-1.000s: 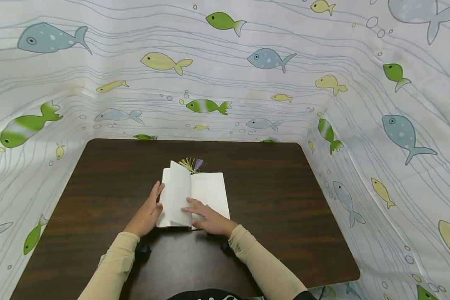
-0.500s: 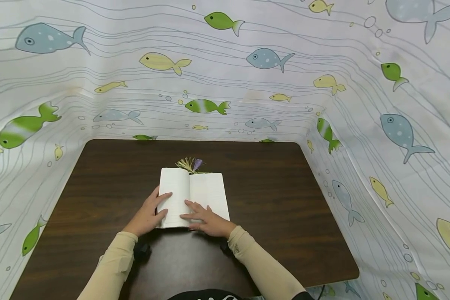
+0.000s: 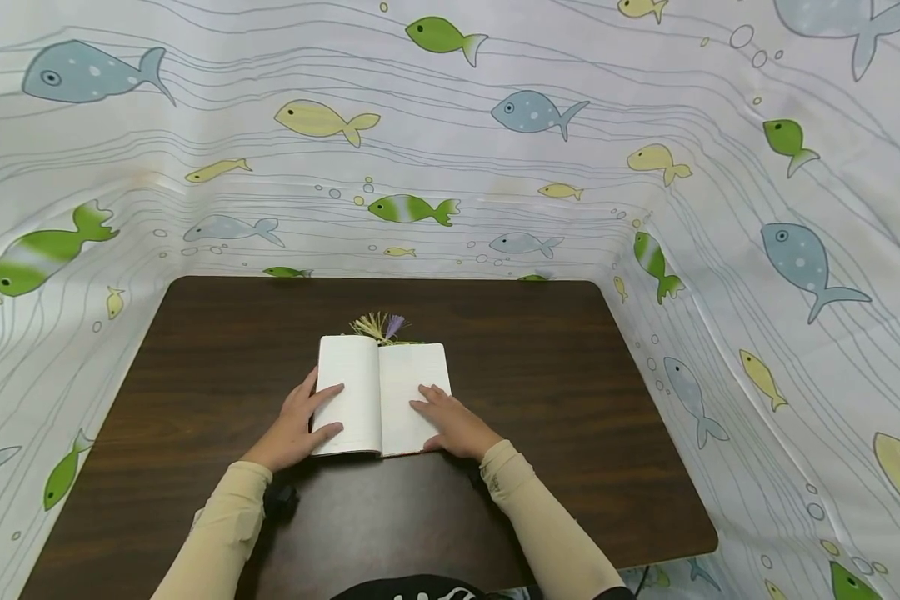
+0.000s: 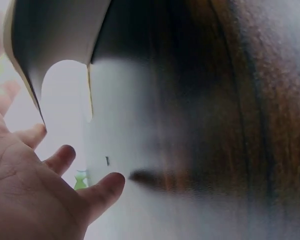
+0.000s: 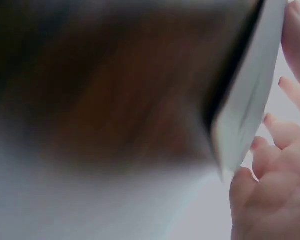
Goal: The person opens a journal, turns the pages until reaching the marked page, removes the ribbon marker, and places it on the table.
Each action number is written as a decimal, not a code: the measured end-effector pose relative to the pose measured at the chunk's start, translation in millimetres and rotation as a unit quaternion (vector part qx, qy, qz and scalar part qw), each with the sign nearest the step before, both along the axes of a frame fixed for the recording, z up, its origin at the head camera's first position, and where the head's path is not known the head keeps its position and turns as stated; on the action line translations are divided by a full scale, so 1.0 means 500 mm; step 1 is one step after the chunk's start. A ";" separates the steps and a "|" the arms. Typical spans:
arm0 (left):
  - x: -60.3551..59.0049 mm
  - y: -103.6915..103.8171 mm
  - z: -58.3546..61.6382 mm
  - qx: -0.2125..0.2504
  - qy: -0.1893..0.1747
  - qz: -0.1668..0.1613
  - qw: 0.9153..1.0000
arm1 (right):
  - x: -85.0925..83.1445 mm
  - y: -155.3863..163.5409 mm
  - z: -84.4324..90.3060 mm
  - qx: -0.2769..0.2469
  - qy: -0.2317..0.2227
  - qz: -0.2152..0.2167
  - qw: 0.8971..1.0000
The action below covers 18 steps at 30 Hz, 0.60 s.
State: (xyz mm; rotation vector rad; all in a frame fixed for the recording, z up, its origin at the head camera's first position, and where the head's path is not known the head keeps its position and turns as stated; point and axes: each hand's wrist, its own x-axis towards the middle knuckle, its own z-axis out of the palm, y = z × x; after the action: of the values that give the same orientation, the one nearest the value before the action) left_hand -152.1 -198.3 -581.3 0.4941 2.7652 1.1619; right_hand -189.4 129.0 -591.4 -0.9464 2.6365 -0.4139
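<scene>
An open notebook (image 3: pixel 351 367) with white pages lies on the brown table (image 3: pixel 540 400), its spine pointing away from me. My left hand (image 3: pixel 288 429) is at the left page's outer edge, with index finger and thumb reaching over the paper. On the right page rests my right hand (image 3: pixel 459 425), fingers spread, thumb near the bottom edge. In the right wrist view, the notebook's page edges (image 5: pixel 250 95) slant beside the right hand's fingertips. The left wrist view shows the left fingers extended beside the notebook's curved lower edge.
A yellow tassel (image 3: pixel 372 327) and a purple tassel (image 3: pixel 395 325) stick out past the notebook's top. White fabric (image 3: pixel 450 158) printed with fish hangs around the table's back and sides. A dark object (image 3: pixel 281 502) sits under the left wrist.
The lifted page has come down flat on the left side. My right hand has moved from the middle of the notebook to the right page. My left fingers have come over the left page.
</scene>
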 end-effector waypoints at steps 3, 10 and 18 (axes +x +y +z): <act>-0.002 0.000 -0.003 -0.008 -0.001 0.001 1.000 | -0.008 0.023 0.000 0.005 -0.017 -0.012 1.000; -0.002 -0.002 -0.009 -0.018 0.010 0.003 1.000 | -0.016 0.057 0.015 -0.021 -0.045 -0.009 0.999; 0.000 -0.003 -0.011 -0.017 0.004 0.004 1.000 | -0.016 0.064 0.010 -0.034 -0.045 -0.019 0.998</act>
State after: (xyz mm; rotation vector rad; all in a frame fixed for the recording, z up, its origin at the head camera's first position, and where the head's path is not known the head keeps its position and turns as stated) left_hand -151.9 -199.8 -586.7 0.4848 2.7910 1.1155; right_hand -197.2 160.9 -586.6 -0.8766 2.5767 -0.5473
